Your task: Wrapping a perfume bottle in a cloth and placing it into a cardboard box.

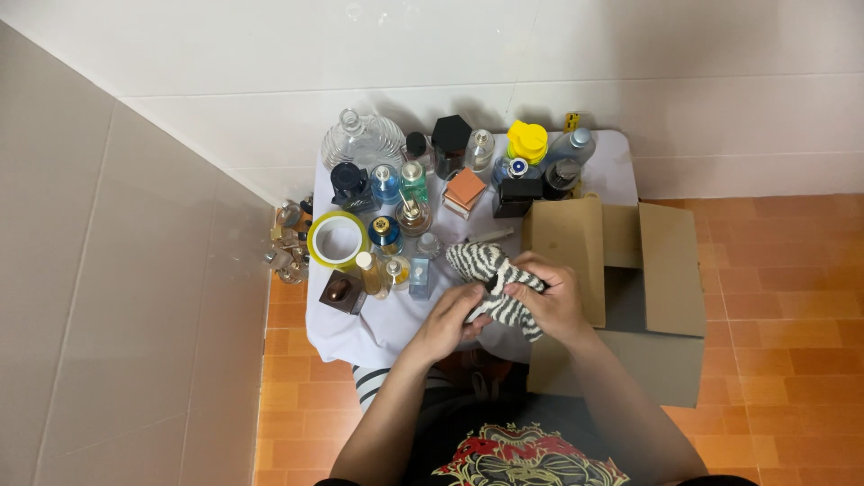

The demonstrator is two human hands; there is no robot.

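Both my hands hold a black-and-white striped cloth (481,262) over the front of a small white table (378,328). My left hand (448,319) grips the cloth from the near side. My right hand (549,295) is wrapped around its right part, with something dark showing between the folds; what the cloth holds is hidden. Many perfume bottles stand on the table behind the cloth, among them a round clear glass bottle (362,139), a yellow-capped bottle (526,142) and a green bottle (414,183).
An open cardboard box (670,270) stands to the right of my hands. A yellow tape roll (337,240) lies at the table's left. More small bottles (288,243) sit on the orange tiled floor beside the wall. White tiled walls close off the left and far sides.
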